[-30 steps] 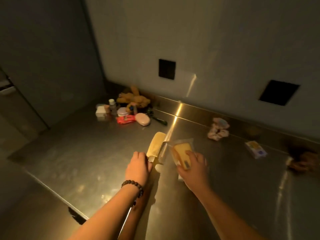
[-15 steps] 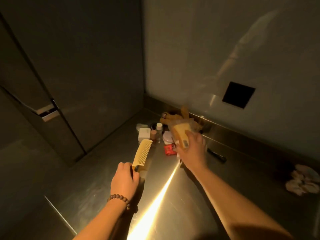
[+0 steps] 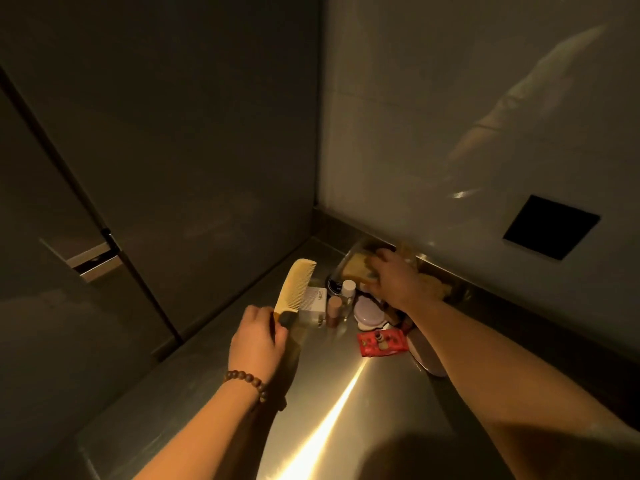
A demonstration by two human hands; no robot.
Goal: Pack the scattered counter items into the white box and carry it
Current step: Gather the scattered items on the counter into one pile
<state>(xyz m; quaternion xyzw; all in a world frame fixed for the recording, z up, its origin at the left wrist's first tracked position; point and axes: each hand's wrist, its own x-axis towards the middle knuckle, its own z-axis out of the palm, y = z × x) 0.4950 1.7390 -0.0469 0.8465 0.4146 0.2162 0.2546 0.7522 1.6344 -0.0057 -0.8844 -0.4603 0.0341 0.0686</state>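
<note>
My left hand (image 3: 258, 341) grips the handle of a yellow comb (image 3: 297, 285), holding it upright above the steel counter (image 3: 207, 393). My right hand (image 3: 393, 277) holds a clear packet with a yellow item (image 3: 353, 270) over the corner pile. In the pile stand a small white box (image 3: 315, 304), a small bottle with a white cap (image 3: 347, 294), a brown tube (image 3: 334, 310), a round pale compact (image 3: 369, 313) and a red packet (image 3: 381, 342). A yellow plush toy (image 3: 434, 287) lies behind my right wrist, mostly hidden.
The counter ends in a corner where a dark panel wall (image 3: 190, 150) meets a pale wall (image 3: 450, 116) with a black square plate (image 3: 550, 226). A pale oval object (image 3: 427, 356) lies under my right forearm. A handle (image 3: 91, 259) shows on the left cabinet.
Both hands have moved farther toward the corner pile. The right hand carried the packet to the back of the pile, and the left brought the comb up beside the white box.
</note>
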